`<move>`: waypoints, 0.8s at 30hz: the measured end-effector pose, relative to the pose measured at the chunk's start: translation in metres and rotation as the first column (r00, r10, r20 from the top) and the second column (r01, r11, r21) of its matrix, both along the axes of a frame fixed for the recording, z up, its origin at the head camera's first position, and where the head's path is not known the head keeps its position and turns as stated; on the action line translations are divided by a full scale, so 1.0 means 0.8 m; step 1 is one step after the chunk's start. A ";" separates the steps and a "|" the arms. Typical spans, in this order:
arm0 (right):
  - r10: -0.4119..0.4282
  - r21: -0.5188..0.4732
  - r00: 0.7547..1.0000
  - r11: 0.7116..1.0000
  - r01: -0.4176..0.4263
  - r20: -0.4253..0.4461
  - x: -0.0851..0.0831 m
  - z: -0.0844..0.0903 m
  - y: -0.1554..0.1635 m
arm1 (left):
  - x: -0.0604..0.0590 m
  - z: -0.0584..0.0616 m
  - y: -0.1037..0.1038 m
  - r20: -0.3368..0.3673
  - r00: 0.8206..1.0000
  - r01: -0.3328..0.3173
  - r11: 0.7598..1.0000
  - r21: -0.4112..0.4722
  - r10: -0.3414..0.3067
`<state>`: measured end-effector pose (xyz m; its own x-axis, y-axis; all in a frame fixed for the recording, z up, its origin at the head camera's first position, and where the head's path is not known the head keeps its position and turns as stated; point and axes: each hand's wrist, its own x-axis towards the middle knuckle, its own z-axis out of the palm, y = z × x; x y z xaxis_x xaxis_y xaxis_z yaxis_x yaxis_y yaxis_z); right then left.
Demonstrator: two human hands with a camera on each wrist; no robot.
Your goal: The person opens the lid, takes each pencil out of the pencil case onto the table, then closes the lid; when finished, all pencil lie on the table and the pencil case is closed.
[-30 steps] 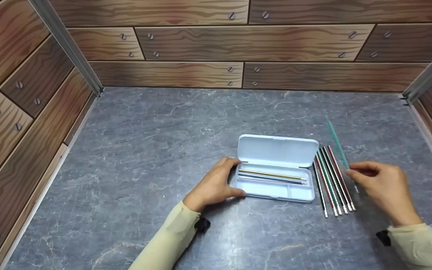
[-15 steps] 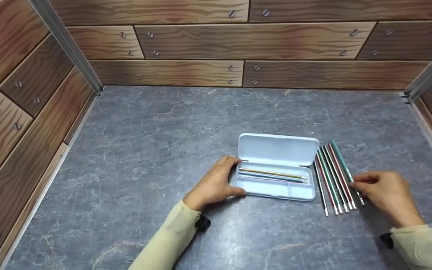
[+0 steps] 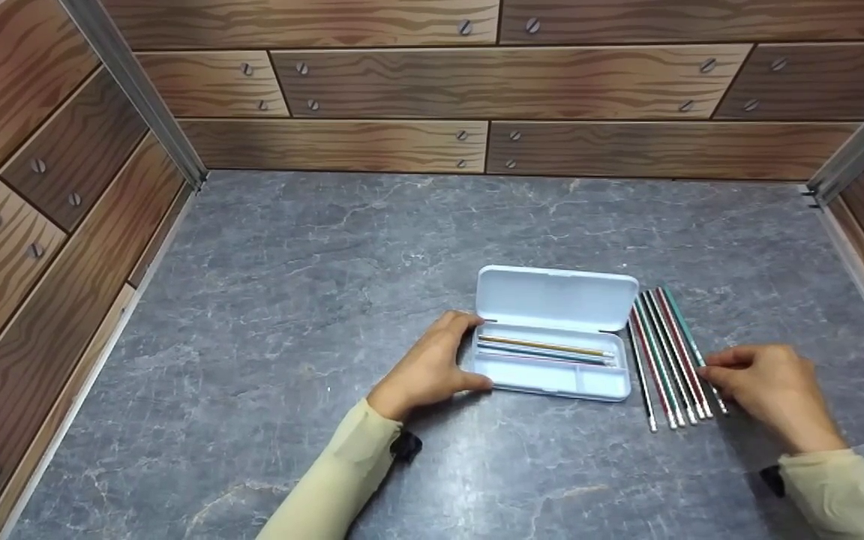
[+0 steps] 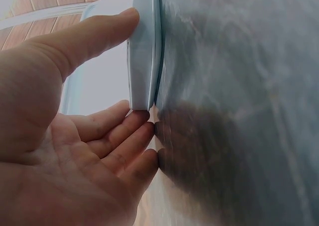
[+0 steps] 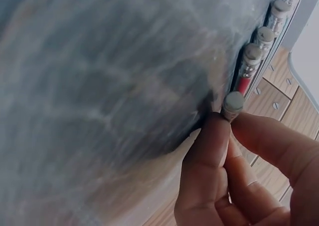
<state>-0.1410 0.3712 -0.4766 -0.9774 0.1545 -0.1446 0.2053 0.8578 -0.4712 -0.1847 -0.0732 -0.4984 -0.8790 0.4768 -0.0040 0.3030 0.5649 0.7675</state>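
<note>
Since one second ago the green pencil [image 3: 685, 334] has come down from a raised, tilted pose above the table [image 3: 312, 300] to lie flat at the right edge of the row of pencils [image 3: 661, 364]; the right hand [image 3: 773, 394] has lowered with it, while the left hand [image 3: 428, 371] and the case [image 3: 552, 375] have not shifted.

Nearest the viewer: two pale sleeves [image 3: 327, 487] enter from the lower edge. The right hand pinches the eraser end of the green pencil between thumb and forefinger, fingers curled; the right wrist view shows the fingertips [image 5: 212, 136] closed on the eraser cap [image 5: 232, 102], with the other pencils' eraser caps lined up just beside it.

Middle: the left hand cups the left end of the case, thumb on the far side and fingers against the near corner, as the left wrist view confirms [image 4: 144, 61]. The tray holds several pencils [image 3: 544, 349] lying lengthwise in its far compartment. The row lies just right of the case, erasers toward the viewer.

Farther: the lid [image 3: 556, 298] stands open behind the tray. Beyond, wood-grain walls [image 3: 477, 82] enclose the table.
</note>
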 end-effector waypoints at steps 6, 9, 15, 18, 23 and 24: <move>0.004 0.021 1.000 1.000 -0.004 -0.022 0.001 -0.001 -0.001 | 0.000 0.000 0.000 -0.003 1.000 0.004 1.000 0.003 -0.004; 0.003 0.015 1.000 1.000 -0.003 -0.021 0.001 0.000 -0.003 | -0.001 -0.001 -0.001 -0.003 1.000 0.002 1.000 0.003 -0.002; 0.001 -0.015 1.000 1.000 -0.001 -0.007 0.000 0.001 -0.006 | -0.001 -0.002 -0.001 -0.003 1.000 -0.003 1.000 -0.001 0.003; 0.000 -0.011 1.000 1.000 0.000 -0.018 0.001 0.001 -0.007 | -0.001 -0.002 -0.001 -0.001 1.000 -0.002 1.000 -0.004 0.002; -0.008 0.027 0.991 1.000 0.012 -0.132 0.002 0.004 -0.022 | -0.001 -0.001 0.000 0.006 1.000 -0.003 1.000 -0.002 0.003; -0.008 0.027 0.986 1.000 0.013 -0.168 0.002 0.005 -0.028 | -0.001 0.000 0.000 0.007 1.000 -0.003 1.000 -0.002 0.003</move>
<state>-0.1396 0.3487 -0.4725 -0.9857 0.1664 0.0255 0.1344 0.8694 -0.4754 -0.1854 -0.0731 -0.4987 -0.8806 0.4738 -0.0113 0.2953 0.5672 0.7688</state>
